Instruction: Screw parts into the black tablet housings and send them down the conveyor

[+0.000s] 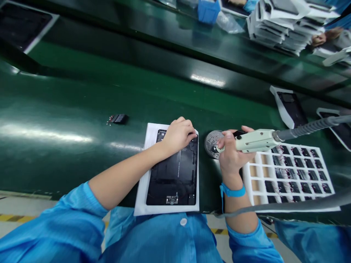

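In front of me a black tablet housing (167, 179) lies on a white foam sheet (142, 193), with a small circuit board (172, 200) at its near end. My left hand (179, 135) rests over the housing's far part. Its fingers are curled and pressed together by the far right corner; what they pinch, if anything, is hidden. My right hand (231, 155) is wrapped round a pale green electric screwdriver (257, 140), whose cord runs off to the right. The screwdriver's front end is at a round perforated metal dish (211, 143) beside the housing.
A white compartment tray (287, 177) with several small black wired parts stands at the right. A cluster of such parts (119, 118) lies left on the green bench. More housings (292, 106) lie far right. Across the bench are stacked foam-wrapped panels (276, 29), a blue bin (208, 11) and another person's hand (319, 39).
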A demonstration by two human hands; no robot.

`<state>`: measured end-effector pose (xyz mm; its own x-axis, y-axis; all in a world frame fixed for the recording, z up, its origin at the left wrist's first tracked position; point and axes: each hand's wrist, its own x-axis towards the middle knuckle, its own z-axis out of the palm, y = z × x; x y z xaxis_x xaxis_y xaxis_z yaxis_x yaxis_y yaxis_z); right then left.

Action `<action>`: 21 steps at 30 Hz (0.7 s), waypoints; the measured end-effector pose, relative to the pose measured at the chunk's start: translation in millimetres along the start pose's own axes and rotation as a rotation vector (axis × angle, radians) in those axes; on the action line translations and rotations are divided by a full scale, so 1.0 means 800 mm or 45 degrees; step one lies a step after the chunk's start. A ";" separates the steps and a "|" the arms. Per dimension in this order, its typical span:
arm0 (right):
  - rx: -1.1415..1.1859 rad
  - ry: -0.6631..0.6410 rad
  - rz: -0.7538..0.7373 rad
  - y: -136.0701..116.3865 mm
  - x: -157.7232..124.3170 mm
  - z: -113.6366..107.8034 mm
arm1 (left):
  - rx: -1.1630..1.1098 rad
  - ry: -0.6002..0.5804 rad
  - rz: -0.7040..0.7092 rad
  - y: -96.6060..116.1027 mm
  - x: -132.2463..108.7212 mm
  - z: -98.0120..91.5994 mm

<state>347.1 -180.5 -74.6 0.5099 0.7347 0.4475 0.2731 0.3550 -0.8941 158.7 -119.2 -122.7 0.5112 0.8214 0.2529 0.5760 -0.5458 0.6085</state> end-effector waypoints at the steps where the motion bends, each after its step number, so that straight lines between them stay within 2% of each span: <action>1: 0.010 -0.008 -0.004 0.001 -0.001 0.000 | 0.000 0.003 0.002 0.000 0.000 0.000; 5: 0.006 -0.043 -0.020 -0.005 -0.001 -0.002 | 0.005 -0.003 -0.013 0.002 0.002 0.000; 8: 0.000 0.014 -0.074 -0.022 0.005 0.002 | 0.016 -0.029 -0.037 0.004 0.006 0.000; 12: 0.021 0.045 -0.106 -0.040 0.019 0.026 | 0.047 -0.058 -0.051 0.008 0.009 -0.002; 17: 0.179 -0.079 0.005 -0.021 0.019 0.062 | 0.089 -0.117 -0.075 0.016 0.010 -0.009; 21: 0.166 -0.101 0.035 -0.007 0.014 0.069 | 0.094 -0.119 -0.073 0.018 0.011 -0.008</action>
<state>306.1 -142.1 -65.6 0.4482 0.7866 0.4247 0.1495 0.4025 -0.9031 167.9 -118.6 -106.9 0.5315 0.8344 0.1459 0.6495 -0.5120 0.5622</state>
